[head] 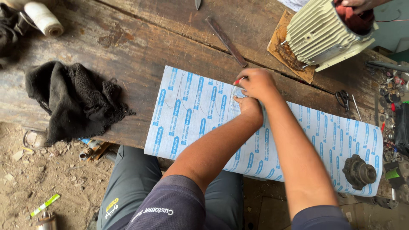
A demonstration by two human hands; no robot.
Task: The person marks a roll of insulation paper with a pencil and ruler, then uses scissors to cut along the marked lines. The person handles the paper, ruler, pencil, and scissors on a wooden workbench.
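A white sheet (194, 113) printed with blue labels lies across a worn wooden bench (140, 47). My left hand (249, 107) presses down on the sheet near its far edge, fingertips against a small round outline or piece that I cannot make out. Just beyond it, my right hand (255, 83) grips a thin red-tipped pen (237, 80) with its tip at the sheet beside my left fingers. Pencil curves are faintly drawn on the sheet to the left of both hands.
A dark round metal part (360, 172) sits on the sheet's right end. Another person's hand (362, 4) rests on a finned cream motor housing (319, 34) at the back right. Also on the bench: a black cloth (72, 100), a twine spool (44, 18), a metal strip (226, 40), scissors (343, 99).
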